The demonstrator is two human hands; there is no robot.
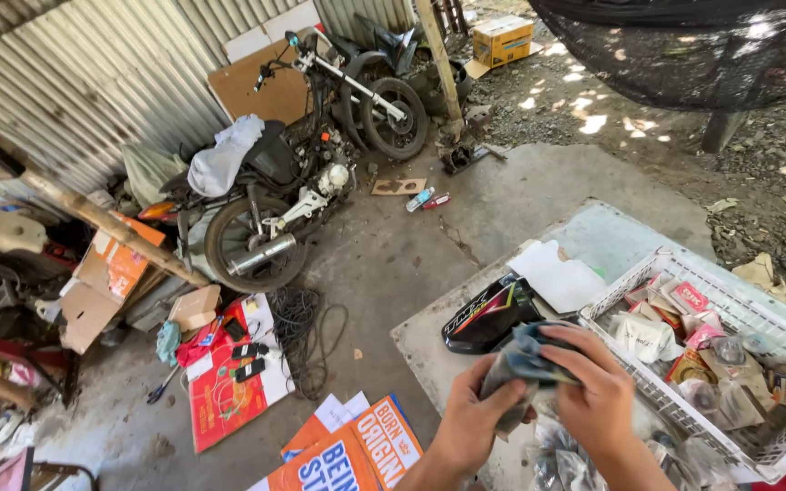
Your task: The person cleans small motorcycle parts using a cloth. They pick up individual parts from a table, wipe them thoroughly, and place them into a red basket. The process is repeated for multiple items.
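Two hands [539,400] on cloth [520,359], concrete floor [393,264]

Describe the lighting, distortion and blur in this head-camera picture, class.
Head view: wide-angle lens bends the corrugated wall; dappled sun patches glare on the gravel ground; shaded floor evenly lit; both hands, left hand and right hand, on a bluish packet, look slightly soft.

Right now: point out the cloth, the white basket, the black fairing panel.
cloth [522,356], head view, bunched upper fold between the hands.
white basket [634,284], head view, near-left rim.
black fairing panel [482,318], head view, glossy middle.
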